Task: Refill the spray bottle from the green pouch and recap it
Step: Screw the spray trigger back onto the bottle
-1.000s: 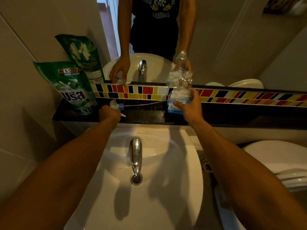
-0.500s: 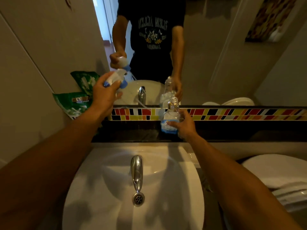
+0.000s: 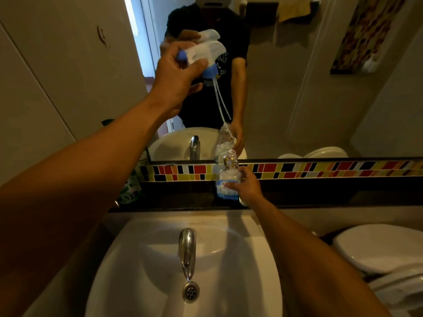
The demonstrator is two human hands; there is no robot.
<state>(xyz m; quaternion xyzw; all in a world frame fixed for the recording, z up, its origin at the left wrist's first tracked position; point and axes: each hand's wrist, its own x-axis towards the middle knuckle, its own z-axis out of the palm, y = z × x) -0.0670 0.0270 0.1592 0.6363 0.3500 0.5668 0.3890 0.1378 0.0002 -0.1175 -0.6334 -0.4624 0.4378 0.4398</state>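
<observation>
The sink [image 3: 160, 271] sits in front of a dark ledge [image 3: 320, 195], and on that ledge, behind the tap, the open bottle [image 3: 229, 179] stands upright with the right hand [image 3: 248, 188] wrapped round its lower half. High above the sink the left hand [image 3: 177, 76] grips the spray head [image 3: 206, 56], its tube [image 3: 220, 104] trailing down toward the bottle's mouth, tip hidden against the mirror. The pouch [image 3: 130, 191] rests at the ledge's left end, mostly behind the left forearm, so pouring looks finished and only seating the tube and screwing the head down remains, though the fill level is hard to read.
</observation>
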